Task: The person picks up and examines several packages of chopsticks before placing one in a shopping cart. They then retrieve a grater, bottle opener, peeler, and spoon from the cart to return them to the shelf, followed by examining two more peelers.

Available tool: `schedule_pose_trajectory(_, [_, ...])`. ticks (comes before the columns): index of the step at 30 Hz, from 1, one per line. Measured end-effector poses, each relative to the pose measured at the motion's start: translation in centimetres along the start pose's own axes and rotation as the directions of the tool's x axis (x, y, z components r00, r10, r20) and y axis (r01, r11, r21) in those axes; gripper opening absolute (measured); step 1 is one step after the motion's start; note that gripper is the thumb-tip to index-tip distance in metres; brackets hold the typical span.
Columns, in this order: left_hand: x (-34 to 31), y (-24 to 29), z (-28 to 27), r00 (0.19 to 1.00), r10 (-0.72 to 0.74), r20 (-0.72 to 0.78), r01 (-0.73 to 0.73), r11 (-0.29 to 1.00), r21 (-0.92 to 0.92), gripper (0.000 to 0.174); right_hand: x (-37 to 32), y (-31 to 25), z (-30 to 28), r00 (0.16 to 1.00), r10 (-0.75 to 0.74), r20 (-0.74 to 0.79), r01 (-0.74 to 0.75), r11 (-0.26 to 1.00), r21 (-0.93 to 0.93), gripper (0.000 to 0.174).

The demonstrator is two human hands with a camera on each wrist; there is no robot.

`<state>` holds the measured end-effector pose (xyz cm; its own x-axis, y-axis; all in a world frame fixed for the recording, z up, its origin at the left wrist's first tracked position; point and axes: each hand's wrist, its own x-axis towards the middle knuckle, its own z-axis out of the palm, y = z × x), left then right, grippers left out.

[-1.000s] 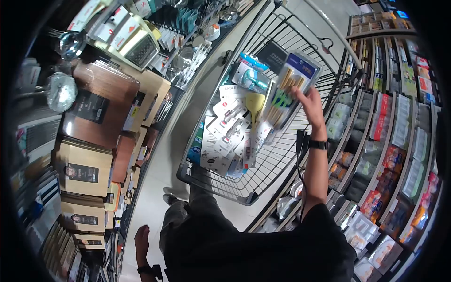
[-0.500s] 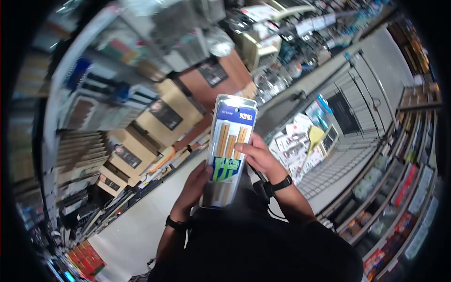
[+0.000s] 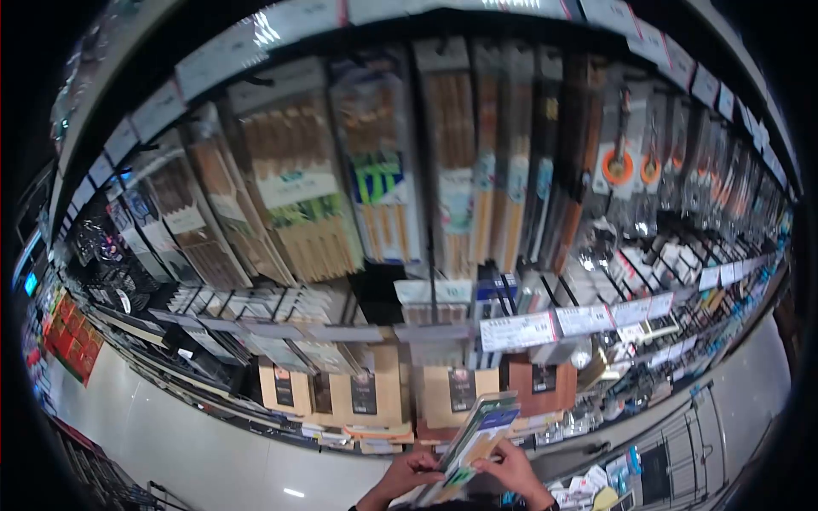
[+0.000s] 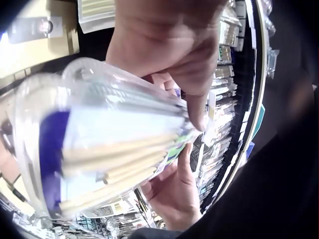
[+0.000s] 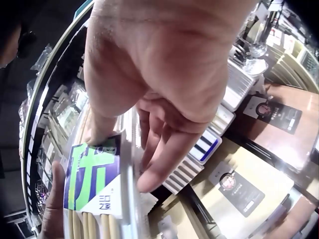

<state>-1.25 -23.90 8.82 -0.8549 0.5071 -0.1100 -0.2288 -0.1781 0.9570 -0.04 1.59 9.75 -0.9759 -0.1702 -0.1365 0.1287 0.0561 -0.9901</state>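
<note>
A clear plastic blister pack of wooden chopsticks (image 3: 484, 434), with a blue top and green print, is held tilted at the bottom centre of the head view. The left hand (image 3: 411, 477) grips its left edge with thumb and fingers. The right hand (image 3: 509, 468) pinches its right edge. In the left wrist view the pack (image 4: 114, 149) spreads below the left hand (image 4: 169, 45), its blue end at lower left. In the right wrist view the right hand (image 5: 159, 69) has its thumb on the pack's printed face (image 5: 97, 174) and fingers behind.
Packaged chopsticks (image 3: 294, 187) hang on a rack ahead, above a strip of price labels (image 3: 516, 330). Cutting boards (image 3: 366, 396) stand on the lower shelf. A shopping cart (image 3: 682, 443) with several packaged items and a yellow utensil (image 3: 605, 498) is at the lower right.
The right hand has brought the pack from over the cart to the front of the body, where the left hand grips it too. The view has swung up to the hanging rack, and the pack has tilted edge-on.
</note>
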Motion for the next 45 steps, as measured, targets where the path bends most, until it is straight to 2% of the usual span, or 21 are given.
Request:
schedule_pose_trajectory(2, [0.0, -2.0, -1.1, 0.996, 0.048, -0.078, -0.050, 0.998, -0.023, 0.013, 0.2, -0.8, 0.6, 0.993, 0.068, 0.098, -0.083, 0.984, 0.158, 0.039])
schedule_pose_trajectory(3, [-0.8, 1.0, 0.1, 0.984, 0.122, -0.129, -0.112, 0.990, 0.087, 0.017, -1.1, -5.1, 2.2, 0.996, -0.081, -0.045, 0.083, 0.996, 0.036, 0.026])
schedule_pose_trajectory(7, [-1.3, 1.3, 0.6, 0.967, 0.123, -0.222, -0.132, 0.991, -0.027, 0.011, -0.1, -4.7, 2.9, 0.996, -0.086, -0.017, 0.086, 0.996, -0.003, 0.021])
schedule_pose_trajectory(10, [-1.8, 0.7, 0.4, 0.912, 0.246, -0.327, -0.220, 0.969, 0.114, 0.015, -0.4, -5.5, 4.2, 0.992, -0.118, -0.033, 0.115, 0.991, -0.074, 0.023])
schedule_pose_trajectory(12, [-2.1, 1.1, 0.0, 0.846, 0.264, -0.463, -0.205, 0.963, 0.174, 0.020, 0.3, -3.8, 5.9, 0.917, -0.355, -0.181, 0.323, 0.929, -0.182, 0.023])
schedule_pose_trajectory(13, [-2.1, 0.9, -0.7, 0.852, 0.255, -0.457, -0.199, 0.965, 0.168, 0.020, 0.1, -4.2, 6.5, 0.905, -0.370, -0.208, 0.358, 0.929, -0.096, 0.041])
schedule_pose_trajectory(14, [-1.7, 0.3, -1.8, 0.879, 0.227, -0.419, -0.225, 0.973, 0.053, 0.017, 0.4, -5.4, 7.0, 0.907, -0.360, -0.217, 0.346, 0.933, -0.099, 0.041])
schedule_pose_trajectory(16, [-1.7, -0.8, -3.2, 0.926, 0.175, -0.335, -0.248, 0.950, -0.190, 0.014, 0.9, -7.9, 7.4, 0.794, -0.581, -0.179, 0.564, 0.814, -0.141, 0.047])
schedule_pose_trajectory(17, [-1.9, 0.2, -2.7, 0.931, 0.163, -0.327, -0.238, 0.950, -0.203, 0.014, 0.9, -9.3, 7.4, 0.771, -0.620, -0.145, 0.589, 0.781, -0.210, 0.050])
schedule_pose_trajectory(19, [-1.5, 4.6, -1.7, 0.931, 0.295, -0.214, -0.363, 0.802, -0.474, 0.019, 1.1, -11.9, 7.6, 0.728, -0.679, -0.094, 0.635, 0.719, -0.281, 0.056])
schedule_pose_trajectory(20, [-1.6, 5.6, -1.3, 0.933, 0.296, -0.206, -0.360, 0.801, -0.479, 0.019, 1.0, -12.2, 7.9, 0.727, -0.680, -0.098, 0.633, 0.718, -0.289, 0.056])
schedule_pose_trajectory(22, [-1.6, 7.3, -0.7, 0.916, 0.332, -0.226, -0.402, 0.771, -0.495, 0.020, 1.5, -12.7, 8.6, 0.700, -0.692, -0.177, 0.686, 0.720, -0.101, 0.058])
schedule_pose_trajectory(23, [-1.4, 8.0, -0.4, 0.899, 0.359, -0.253, -0.438, 0.768, -0.467, 0.024, 1.5, -13.3, 8.9, 0.665, -0.717, -0.208, 0.707, 0.694, -0.132, 0.060])
schedule_pose_trajectory(26, [-1.5, 10.0, 0.7, 0.894, 0.355, -0.274, -0.448, 0.697, -0.559, 0.029, 2.1, -15.0, 9.5, 0.663, -0.707, -0.245, 0.726, 0.687, -0.019, 0.062])
schedule_pose_trajectory(27, [-1.4, 10.0, 0.8, 0.892, 0.359, -0.275, -0.452, 0.695, -0.560, 0.029, 2.0, -16.0, 10.0, 0.651, -0.694, -0.309, 0.733, 0.680, 0.016, 0.049])
schedule_pose_trajectory(28, [-1.3, 9.9, 0.7, 0.893, 0.373, -0.250, -0.444, 0.646, -0.621, 0.032, 2.1, -16.6, 10.3, 0.651, -0.695, -0.305, 0.734, 0.679, 0.017, 0.049])
schedule_pose_trajectory(31, [-1.5, 10.3, 0.0, 0.879, 0.445, -0.169, -0.427, 0.579, -0.694, 0.038, 2.8, -17.8, 10.4, 0.621, -0.760, -0.193, 0.784, 0.594, 0.182, 0.049])
schedule_pose_trajectory(35, [-2.1, 10.9, -0.8, 0.863, 0.493, -0.105, -0.394, 0.531, -0.750, 0.045, 3.3, -19.5, 10.6, 0.660, -0.752, 0.004, 0.711, 0.625, 0.322, 0.048])
schedule_pose_trajectory(40, [-2.5, 11.6, -1.1, 0.819, 0.537, -0.202, -0.537, 0.592, -0.601, 0.044, 3.8, -20.7, 11.6, 0.719, -0.690, 0.078, 0.598, 0.673, 0.436, 0.049])
schedule_pose_trajectory(42, [-3.1, 12.3, -1.8, 0.840, 0.475, -0.263, -0.542, 0.710, -0.449, 0.048, 3.9, -21.5, 11.9, 0.791, -0.604, 0.094, 0.506, 0.734, 0.453, 0.052])
schedule_pose_trajectory(45, [-2.9, 12.3, -3.2, 0.805, 0.512, -0.300, -0.591, 0.645, -0.484, 0.037, 4.7, -21.7, 12.2, 0.798, -0.583, 0.148, 0.469, 0.757, 0.454, 0.049])
